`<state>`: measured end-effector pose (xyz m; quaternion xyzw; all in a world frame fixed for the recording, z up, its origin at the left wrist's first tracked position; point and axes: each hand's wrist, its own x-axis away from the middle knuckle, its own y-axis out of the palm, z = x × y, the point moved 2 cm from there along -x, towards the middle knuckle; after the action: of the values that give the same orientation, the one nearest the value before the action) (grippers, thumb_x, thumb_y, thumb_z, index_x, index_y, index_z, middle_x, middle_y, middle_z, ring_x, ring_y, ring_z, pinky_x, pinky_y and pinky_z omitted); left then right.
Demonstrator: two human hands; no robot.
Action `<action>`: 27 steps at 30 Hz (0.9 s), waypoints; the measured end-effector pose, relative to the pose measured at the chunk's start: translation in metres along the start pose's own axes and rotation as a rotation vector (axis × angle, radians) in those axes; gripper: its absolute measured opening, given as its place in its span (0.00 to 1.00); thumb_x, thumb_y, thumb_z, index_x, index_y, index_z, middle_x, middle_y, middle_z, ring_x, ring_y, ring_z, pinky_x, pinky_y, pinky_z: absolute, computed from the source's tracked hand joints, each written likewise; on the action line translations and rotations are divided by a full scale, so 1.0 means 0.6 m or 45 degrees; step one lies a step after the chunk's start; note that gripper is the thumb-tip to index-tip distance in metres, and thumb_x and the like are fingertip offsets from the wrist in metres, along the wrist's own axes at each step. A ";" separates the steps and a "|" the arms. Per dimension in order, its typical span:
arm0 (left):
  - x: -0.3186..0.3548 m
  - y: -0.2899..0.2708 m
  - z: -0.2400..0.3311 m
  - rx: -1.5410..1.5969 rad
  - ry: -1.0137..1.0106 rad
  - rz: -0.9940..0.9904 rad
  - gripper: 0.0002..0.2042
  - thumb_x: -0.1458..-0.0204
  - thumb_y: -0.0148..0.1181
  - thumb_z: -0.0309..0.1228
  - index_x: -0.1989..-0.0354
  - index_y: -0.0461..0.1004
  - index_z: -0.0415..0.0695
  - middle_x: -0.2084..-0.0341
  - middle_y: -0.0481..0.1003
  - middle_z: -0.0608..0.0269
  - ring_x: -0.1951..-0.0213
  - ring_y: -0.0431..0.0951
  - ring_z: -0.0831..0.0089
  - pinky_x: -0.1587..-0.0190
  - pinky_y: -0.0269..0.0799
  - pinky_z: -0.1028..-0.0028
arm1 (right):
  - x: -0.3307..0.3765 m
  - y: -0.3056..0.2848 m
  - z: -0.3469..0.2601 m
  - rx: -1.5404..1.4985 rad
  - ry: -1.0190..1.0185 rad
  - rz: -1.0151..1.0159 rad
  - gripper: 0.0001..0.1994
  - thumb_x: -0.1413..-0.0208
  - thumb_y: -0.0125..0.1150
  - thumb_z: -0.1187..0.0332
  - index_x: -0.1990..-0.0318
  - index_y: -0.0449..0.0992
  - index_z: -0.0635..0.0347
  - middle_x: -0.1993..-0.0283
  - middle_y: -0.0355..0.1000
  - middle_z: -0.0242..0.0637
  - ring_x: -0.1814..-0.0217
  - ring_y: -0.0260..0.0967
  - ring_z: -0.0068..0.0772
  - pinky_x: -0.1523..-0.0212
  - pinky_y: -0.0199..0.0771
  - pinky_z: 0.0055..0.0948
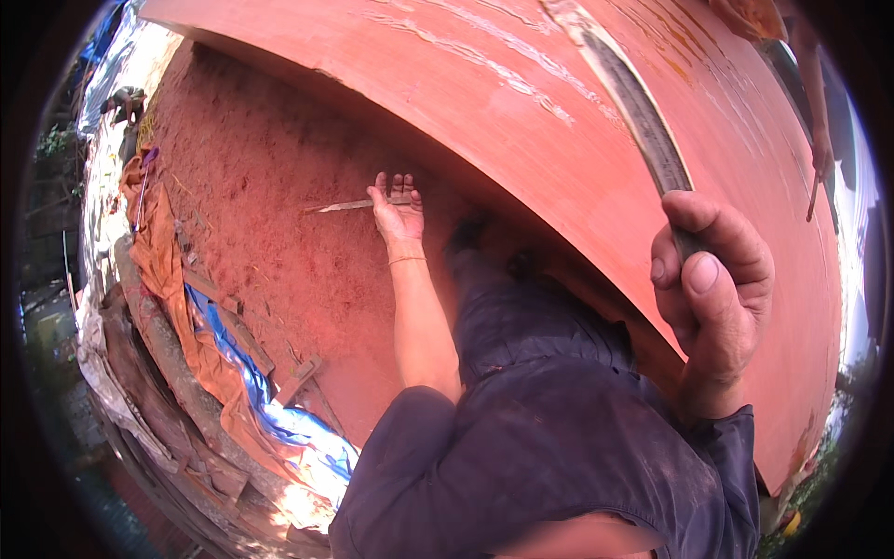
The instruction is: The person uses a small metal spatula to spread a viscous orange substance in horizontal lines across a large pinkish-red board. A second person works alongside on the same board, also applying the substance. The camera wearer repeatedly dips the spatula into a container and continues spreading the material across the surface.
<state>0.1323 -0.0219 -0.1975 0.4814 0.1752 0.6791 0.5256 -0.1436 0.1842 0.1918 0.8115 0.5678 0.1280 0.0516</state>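
In my right hand [717, 289] I pinch the lower end of a long, narrow strip [633, 107], dark grey with pale edges, between thumb and fingers. It slants up and left over a large reddish panel [549, 177], its far end cut off by the top of the view. Wet, glossy streaks [521, 79] mark the panel's surface. My left hand [400, 216] is palm up beside the panel's near edge, above reddish ground. A thin wooden stick [346, 206] runs across its curled fingers and juts out leftward.
At the upper right, another person's hand [822, 160] hangs beside the panel with a thin stick [812, 200]. On the left lie orange cloth [158, 233], a blue and white sheet [247, 373] and weathered boards [149, 373]. Reddish ground [261, 177] stretches between them and the panel.
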 end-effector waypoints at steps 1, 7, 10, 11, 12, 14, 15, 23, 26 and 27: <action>-0.012 0.010 -0.025 -0.048 0.007 0.041 0.25 0.35 0.48 0.57 0.37 0.67 0.55 0.52 0.73 0.59 0.50 0.77 0.62 0.56 0.80 0.65 | 0.011 0.013 -0.021 0.064 0.002 -0.116 0.18 0.39 0.59 0.73 0.43 0.74 0.75 0.70 0.73 0.37 0.79 0.61 0.16 0.74 0.64 0.18; -0.044 0.067 -0.108 -0.157 -0.042 0.062 0.28 0.29 0.29 0.51 0.26 0.56 0.51 0.29 0.58 0.57 0.30 0.60 0.55 0.30 0.61 0.48 | 0.013 0.074 -0.087 0.077 -0.609 -0.522 0.14 0.41 0.59 0.73 0.51 0.75 0.74 0.69 0.75 0.42 0.76 0.67 0.29 0.72 0.69 0.26; -0.056 0.078 -0.103 -0.303 0.001 0.212 0.29 0.28 0.34 0.50 0.32 0.62 0.39 0.42 0.72 0.52 0.46 0.75 0.66 0.43 0.73 0.59 | 0.005 0.067 -0.104 0.091 -0.768 -0.518 0.11 0.42 0.59 0.74 0.55 0.76 0.73 0.69 0.75 0.45 0.75 0.70 0.35 0.70 0.71 0.30; -0.064 0.082 -0.100 -0.342 -0.006 0.221 0.28 0.28 0.34 0.50 0.32 0.62 0.40 0.43 0.72 0.53 0.48 0.74 0.67 0.45 0.73 0.61 | 0.004 0.056 -0.104 0.116 -0.792 -0.468 0.11 0.42 0.59 0.74 0.56 0.76 0.73 0.69 0.76 0.46 0.74 0.71 0.37 0.70 0.72 0.31; -0.069 0.090 -0.086 -0.405 -0.001 0.213 0.28 0.28 0.35 0.50 0.32 0.63 0.40 0.44 0.72 0.53 0.50 0.74 0.68 0.48 0.73 0.62 | 0.006 0.044 -0.107 0.148 -0.806 -0.406 0.10 0.43 0.60 0.74 0.57 0.76 0.72 0.69 0.76 0.47 0.74 0.72 0.39 0.70 0.72 0.32; -0.074 0.105 -0.039 -0.560 0.070 0.194 0.28 0.29 0.36 0.50 0.33 0.63 0.41 0.47 0.73 0.54 0.54 0.74 0.70 0.54 0.73 0.65 | 0.008 0.022 -0.101 0.183 -0.821 -0.293 0.08 0.44 0.60 0.74 0.60 0.77 0.72 0.69 0.76 0.48 0.73 0.74 0.43 0.69 0.74 0.35; -0.073 0.116 -0.012 -0.665 0.148 0.182 0.28 0.29 0.37 0.51 0.33 0.64 0.41 0.48 0.73 0.55 0.56 0.74 0.71 0.56 0.73 0.67 | 0.007 0.003 -0.093 0.188 -0.784 -0.207 0.08 0.44 0.60 0.74 0.61 0.77 0.72 0.69 0.76 0.49 0.72 0.75 0.45 0.69 0.75 0.36; 0.036 0.273 0.143 -1.307 0.819 0.000 0.26 0.29 0.40 0.51 0.37 0.66 0.41 0.59 0.75 0.60 0.71 0.73 0.77 0.71 0.74 0.77 | 0.074 -0.163 0.012 -0.041 0.004 0.194 0.22 0.31 0.53 0.70 0.32 0.64 0.62 0.67 0.73 0.29 0.60 0.71 0.20 0.59 0.74 0.28; 0.094 0.321 0.123 -1.408 0.802 -0.070 0.25 0.28 0.41 0.48 0.43 0.69 0.34 0.69 0.71 0.67 0.73 0.67 0.81 0.67 0.70 0.79 | 0.118 -0.209 0.031 -0.139 0.127 0.524 0.16 0.32 0.55 0.70 0.40 0.72 0.64 0.68 0.74 0.28 0.66 0.69 0.15 0.67 0.70 0.20; 0.105 0.331 0.100 -1.391 0.781 -0.090 0.24 0.28 0.42 0.47 0.46 0.71 0.34 0.73 0.68 0.71 0.77 0.62 0.84 0.71 0.65 0.82 | 0.122 -0.220 0.038 -0.174 0.143 0.588 0.13 0.32 0.56 0.70 0.44 0.75 0.65 0.69 0.73 0.27 0.68 0.68 0.13 0.69 0.68 0.18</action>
<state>0.0754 -0.0590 0.0081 -0.0796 -0.0384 0.7602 0.6437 -0.2340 0.3001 0.1508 0.9061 0.3592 0.2194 0.0439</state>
